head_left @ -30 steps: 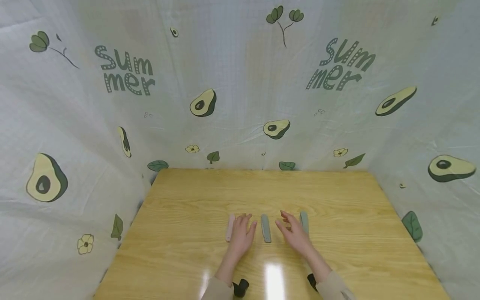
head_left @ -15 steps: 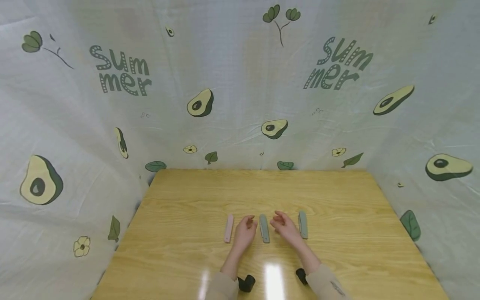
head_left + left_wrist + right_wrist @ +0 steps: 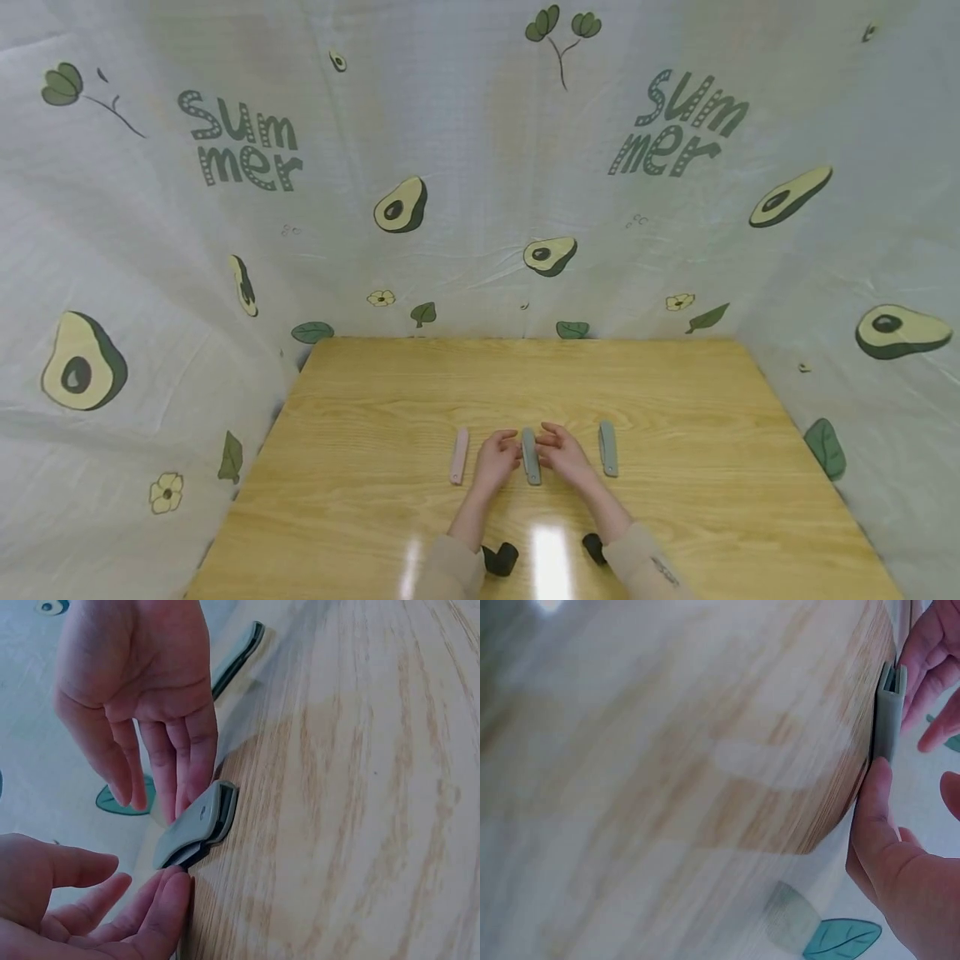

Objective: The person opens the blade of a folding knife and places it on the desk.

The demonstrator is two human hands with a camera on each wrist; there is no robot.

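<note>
A grey-green folding knife (image 3: 531,457) lies folded on the table between the two hands, its slotted handle showing in the left wrist view (image 3: 196,827). My left hand (image 3: 497,458) is at its left side, relaxed, with fingertips right at the handle's edge. From the other side my right hand (image 3: 564,457) reaches in, fingers loosely extended and fingertips at the handle. Neither hand is curled round the knife. To the left lies a pink folding knife (image 3: 459,456); a second grey-green folding knife (image 3: 608,448) lies to the right.
The wooden table (image 3: 405,379) is enclosed at the back and sides by a pale cloth (image 3: 480,150) printed with avocados and leaves. Black straps (image 3: 501,559) show at the wrists. Light glares off the table's near part.
Both hands have moved inward to the middle knife, the left going right and the right going left. The three knives stay in their places on the table.
</note>
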